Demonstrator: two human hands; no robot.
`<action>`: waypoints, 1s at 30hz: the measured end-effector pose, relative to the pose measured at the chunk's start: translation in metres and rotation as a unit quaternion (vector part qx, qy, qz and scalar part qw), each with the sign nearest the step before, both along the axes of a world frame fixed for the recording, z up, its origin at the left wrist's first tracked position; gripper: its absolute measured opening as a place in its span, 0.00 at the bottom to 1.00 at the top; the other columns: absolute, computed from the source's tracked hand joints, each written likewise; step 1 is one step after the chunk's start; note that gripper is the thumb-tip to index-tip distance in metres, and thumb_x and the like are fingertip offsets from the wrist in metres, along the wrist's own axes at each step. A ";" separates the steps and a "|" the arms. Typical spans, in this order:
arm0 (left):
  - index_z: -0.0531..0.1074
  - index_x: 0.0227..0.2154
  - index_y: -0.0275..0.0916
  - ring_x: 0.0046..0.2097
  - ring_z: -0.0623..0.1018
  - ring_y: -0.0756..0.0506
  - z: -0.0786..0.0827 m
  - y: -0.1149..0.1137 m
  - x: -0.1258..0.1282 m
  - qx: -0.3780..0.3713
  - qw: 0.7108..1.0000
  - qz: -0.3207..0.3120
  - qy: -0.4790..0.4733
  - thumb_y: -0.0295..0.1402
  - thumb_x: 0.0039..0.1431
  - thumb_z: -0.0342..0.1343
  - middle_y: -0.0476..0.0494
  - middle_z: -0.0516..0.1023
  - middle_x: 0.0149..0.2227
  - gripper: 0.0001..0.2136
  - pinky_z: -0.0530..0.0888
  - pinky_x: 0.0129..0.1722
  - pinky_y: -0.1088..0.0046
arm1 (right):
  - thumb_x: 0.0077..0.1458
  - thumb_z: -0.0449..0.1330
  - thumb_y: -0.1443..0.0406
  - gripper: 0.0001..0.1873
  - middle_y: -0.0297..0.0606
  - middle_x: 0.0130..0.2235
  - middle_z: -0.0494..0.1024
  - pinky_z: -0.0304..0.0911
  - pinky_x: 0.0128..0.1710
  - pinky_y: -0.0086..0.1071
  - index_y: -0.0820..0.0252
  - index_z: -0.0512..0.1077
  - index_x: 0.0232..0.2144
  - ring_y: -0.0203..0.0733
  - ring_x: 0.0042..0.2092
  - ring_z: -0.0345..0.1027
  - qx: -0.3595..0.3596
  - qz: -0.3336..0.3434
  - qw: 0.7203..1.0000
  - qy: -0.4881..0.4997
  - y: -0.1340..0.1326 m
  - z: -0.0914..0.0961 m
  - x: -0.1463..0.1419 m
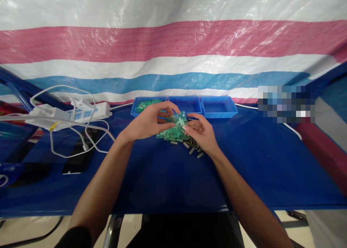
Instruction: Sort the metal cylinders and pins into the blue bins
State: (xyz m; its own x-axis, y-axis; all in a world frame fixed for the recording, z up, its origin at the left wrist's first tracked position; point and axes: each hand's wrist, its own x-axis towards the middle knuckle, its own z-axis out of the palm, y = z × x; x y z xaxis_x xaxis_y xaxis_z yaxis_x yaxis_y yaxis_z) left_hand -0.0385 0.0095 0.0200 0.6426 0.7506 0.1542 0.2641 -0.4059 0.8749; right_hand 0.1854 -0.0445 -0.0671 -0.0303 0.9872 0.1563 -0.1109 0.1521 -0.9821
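Note:
A small clear-green plastic bag is held up between my two hands, just above the blue table. My left hand has its thumb and curved fingers at the bag's left side. My right hand pinches the bag's lower right edge with thumb and fingers. Below lies a pile of similar green bags, partly covered by my hands. Short grey metal cylinders and dark, brassy screw-like pieces lie loose beside the pile, near my right wrist. What is inside the bag is too small to make out.
Behind my hands stands a blue three-part tray; green bags fill its left compartment. White power strips with looped cables and a dark phone-like slab lie on the left. A striped plastic sheet hangs behind the table.

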 end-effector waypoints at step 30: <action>0.85 0.48 0.40 0.50 0.82 0.41 -0.014 0.027 -0.023 0.270 0.896 0.305 0.177 0.31 0.69 0.54 0.40 0.85 0.49 0.14 0.77 0.56 0.64 | 0.56 0.72 0.50 0.17 0.36 0.31 0.85 0.69 0.29 0.31 0.57 0.80 0.35 0.36 0.27 0.74 -0.056 0.010 0.997 0.058 0.004 0.004 0.005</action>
State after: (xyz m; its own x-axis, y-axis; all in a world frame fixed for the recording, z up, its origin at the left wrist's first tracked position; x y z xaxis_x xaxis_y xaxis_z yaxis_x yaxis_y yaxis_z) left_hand -0.0615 0.0367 0.0056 0.2186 0.8557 0.4691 0.8026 -0.4311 0.4123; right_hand 0.1904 -0.0403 -0.0631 -0.0385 0.9981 0.0482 -0.2274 0.0382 -0.9731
